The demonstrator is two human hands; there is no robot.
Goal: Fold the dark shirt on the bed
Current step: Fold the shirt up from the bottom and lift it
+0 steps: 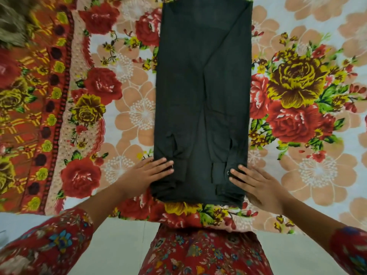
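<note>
Dark shirt (200, 96) lies folded in a long strip on the bed (309, 181), running near to far. Left hand (147, 173) and right hand (256, 185) rest flat-fingered on its near corners, nothing clenched.

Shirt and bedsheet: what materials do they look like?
Shirt: thin woven cloth, probably cotton or a blend; matte, dark, with soft creases and limp folded layers. Sheet: printed woven fabric, matte; the floral pattern lies flat with slight ripples. Fibre uncertain.
</note>
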